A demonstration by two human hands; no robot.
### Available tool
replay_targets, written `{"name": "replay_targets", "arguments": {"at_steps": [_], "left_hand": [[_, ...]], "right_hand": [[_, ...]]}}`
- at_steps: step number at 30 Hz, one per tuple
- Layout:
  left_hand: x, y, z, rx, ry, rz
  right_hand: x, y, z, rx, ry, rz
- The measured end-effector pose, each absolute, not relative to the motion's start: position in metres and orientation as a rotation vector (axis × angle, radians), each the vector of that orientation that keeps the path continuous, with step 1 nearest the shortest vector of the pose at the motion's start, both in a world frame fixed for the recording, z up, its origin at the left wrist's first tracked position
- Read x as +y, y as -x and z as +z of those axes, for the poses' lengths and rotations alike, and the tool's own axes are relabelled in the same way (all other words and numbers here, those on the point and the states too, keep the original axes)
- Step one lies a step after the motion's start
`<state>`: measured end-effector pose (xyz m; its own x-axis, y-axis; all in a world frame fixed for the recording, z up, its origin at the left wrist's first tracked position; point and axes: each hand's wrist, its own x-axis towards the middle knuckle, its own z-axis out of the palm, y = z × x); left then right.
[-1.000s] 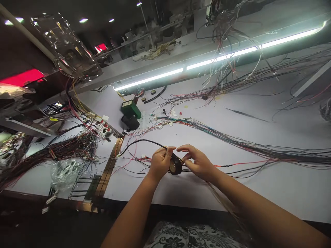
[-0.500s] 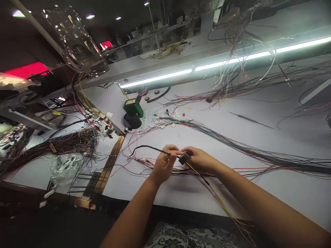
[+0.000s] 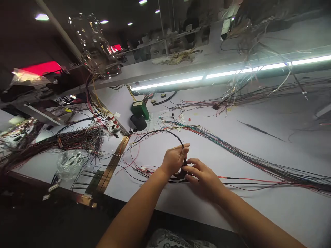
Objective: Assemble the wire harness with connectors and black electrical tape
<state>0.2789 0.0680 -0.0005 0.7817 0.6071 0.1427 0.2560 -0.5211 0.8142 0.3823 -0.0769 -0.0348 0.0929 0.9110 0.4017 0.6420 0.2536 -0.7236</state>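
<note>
A black wrapped cable (image 3: 165, 130) arcs from a small white connector (image 3: 131, 143) on the left up and over into my left hand (image 3: 173, 159). The fingers of that hand are closed around the cable, which runs down through them. Beside it, my right hand (image 3: 204, 174) has its fingertips bent against a dark roll (image 3: 183, 173), which looks like black tape, at the lower part of the cable. My fingers hide much of the roll. Thin red and black wires (image 3: 155, 168) lie on the white table behind and under both hands.
A long wire bundle (image 3: 222, 139) crosses the table to the right. At the back are a green box (image 3: 140, 109), a black cup-like object (image 3: 138, 122) and tweezers (image 3: 260, 130). A brown wire heap (image 3: 77, 141) and a plastic bag (image 3: 69, 164) lie left of a metal strip (image 3: 113, 165).
The cable has swung from slanting to nearly upright, its arc now higher. My right hand has shifted down and right, its fingers opening somewhat. The yellow wires below the hands are out of sight.
</note>
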Motion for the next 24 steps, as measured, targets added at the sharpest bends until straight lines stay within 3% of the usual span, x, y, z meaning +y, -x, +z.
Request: {"name": "replay_targets", "arguments": {"at_steps": [9, 16, 24], "left_hand": [[0.070, -0.273, -0.023, 0.814, -1.802, 0.504], [0.052, -0.260, -0.034, 0.943, -1.320, 0.604], [0.033, -0.256, -0.026, 0.797, -1.098, 0.454]], "right_hand": [[-0.075, -0.383, -0.055, -1.704, 1.414, 0.553], [-0.065, -0.387, -0.064, -1.157, 1.697, 0.663], [-0.061, -0.394, -0.044, -1.072, 1.544, 0.730]]}}
